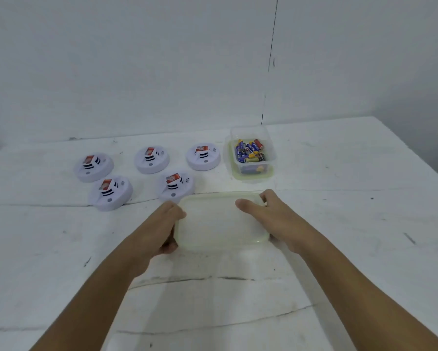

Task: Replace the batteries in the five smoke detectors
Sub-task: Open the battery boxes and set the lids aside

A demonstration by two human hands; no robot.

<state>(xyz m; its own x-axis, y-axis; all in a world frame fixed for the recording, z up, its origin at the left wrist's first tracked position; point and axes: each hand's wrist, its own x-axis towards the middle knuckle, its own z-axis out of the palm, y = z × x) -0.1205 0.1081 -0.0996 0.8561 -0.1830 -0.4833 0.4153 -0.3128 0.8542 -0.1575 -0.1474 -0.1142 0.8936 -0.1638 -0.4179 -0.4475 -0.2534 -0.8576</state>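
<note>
Five round white smoke detectors (152, 159) sit back-left on the scuffed white table (339, 224), beside a tub of batteries (249, 152). Left hand (159, 229) and right hand (273, 219) grasp a closed clear box (220, 221); white wall (136, 59) behind.

Light bright, even, soft, seems from above. White counter (339, 224) and wall nearly washed out, low contrast. Shadows faint: pale grey patch on counter under forearms toward near edge, thin dark line under left hand (159, 229). No hard glare. Whole picture slightly soft; labels on batteries (249, 151) not readable. Wide-angle distortion: far counter edge bends, right corner stretched. Dim grey tone at upper corners of wall.
</note>
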